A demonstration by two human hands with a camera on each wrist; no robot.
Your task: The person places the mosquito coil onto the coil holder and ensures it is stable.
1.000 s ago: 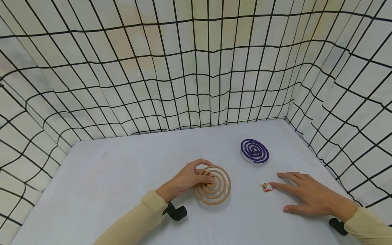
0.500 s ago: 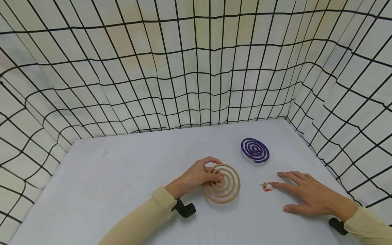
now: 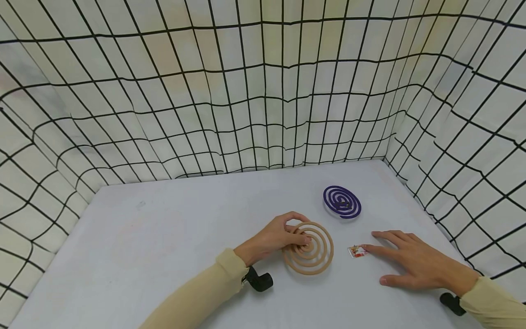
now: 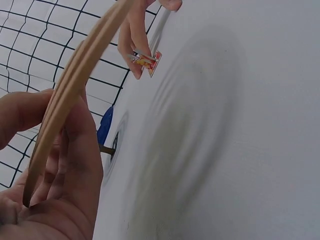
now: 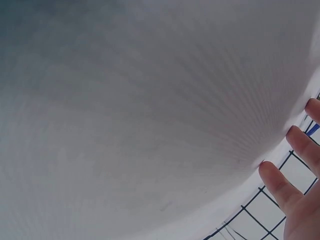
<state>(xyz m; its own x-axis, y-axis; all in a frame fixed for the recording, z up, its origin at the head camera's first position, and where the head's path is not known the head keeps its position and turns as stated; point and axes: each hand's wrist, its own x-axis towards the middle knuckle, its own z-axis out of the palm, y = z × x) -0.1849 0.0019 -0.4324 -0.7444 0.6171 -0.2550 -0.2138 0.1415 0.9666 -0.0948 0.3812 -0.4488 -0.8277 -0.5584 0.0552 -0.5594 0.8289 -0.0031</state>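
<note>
Between thumb and fingers, my left hand (image 3: pixel 273 236) pinches a tan spiral coil (image 3: pixel 311 267) near its centre. In the left wrist view the coil (image 4: pixel 75 80) is tilted on edge above the white surface, its ringed shadow falling beside it. A small red and white packet (image 3: pixel 358 251) lies on the table, touched by the index fingertip of my right hand (image 3: pixel 419 261). That hand rests with its fingers spread. In the right wrist view only some fingers of the right hand (image 5: pixel 300 175) show, touching the surface.
A dark purple spiral coil (image 3: pixel 342 202) stands farther back on the white table (image 3: pixel 164 237), right of centre. Black netting (image 3: pixel 255 98) over pale cloth rises behind the table and along both sides. A black wrist camera is strapped at each cuff.
My left hand has moved to the right with the tan coil, closer to the packet. The right hand, the packet and the purple coil have stayed in place.
</note>
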